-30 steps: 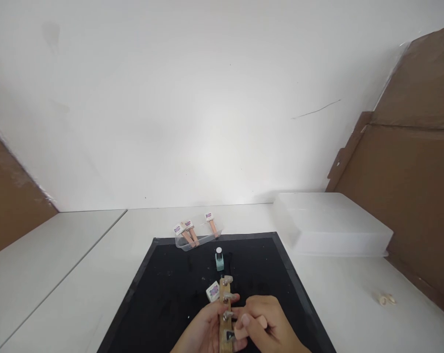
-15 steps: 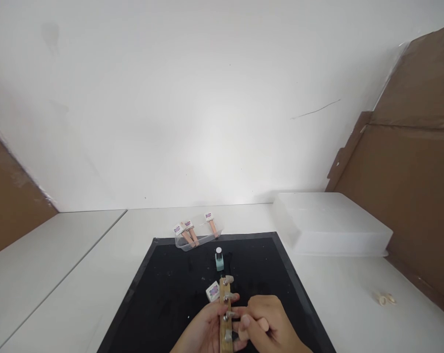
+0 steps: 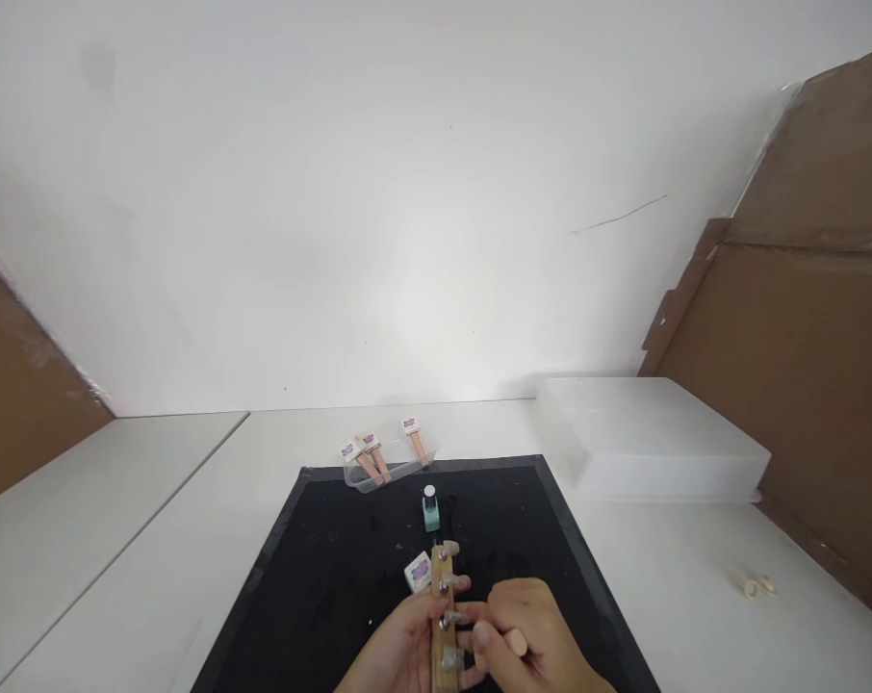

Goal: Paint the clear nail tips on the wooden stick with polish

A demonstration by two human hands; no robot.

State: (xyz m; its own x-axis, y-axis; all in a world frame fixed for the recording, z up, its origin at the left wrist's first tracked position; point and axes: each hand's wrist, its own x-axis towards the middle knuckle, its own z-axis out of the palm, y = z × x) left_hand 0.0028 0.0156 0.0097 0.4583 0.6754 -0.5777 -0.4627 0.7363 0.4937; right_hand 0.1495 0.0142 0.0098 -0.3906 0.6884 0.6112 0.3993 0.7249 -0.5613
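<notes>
My left hand grips a narrow wooden stick that points away from me. Several clear false nail tips sit along it on small metal mounts. Closed round a pink cylindrical nail polish cap is my right hand, just right of the lower tips. Any brush under that cap is hidden by the fingers. Beside the stick, on its left, is a white square bottle with a purple label. A small teal bottle with a black-and-white cap stands beyond the stick's far end.
A black mat lies under my hands on the white table. A clear tray at its far edge holds three pink-handled bottles. A white plastic bin sits at right, with small beige rings nearer me.
The pink cap in my right hand has tilted and shifted slightly downward. The lowest nail tip shows a little further to the right. My left hand stays in place.
</notes>
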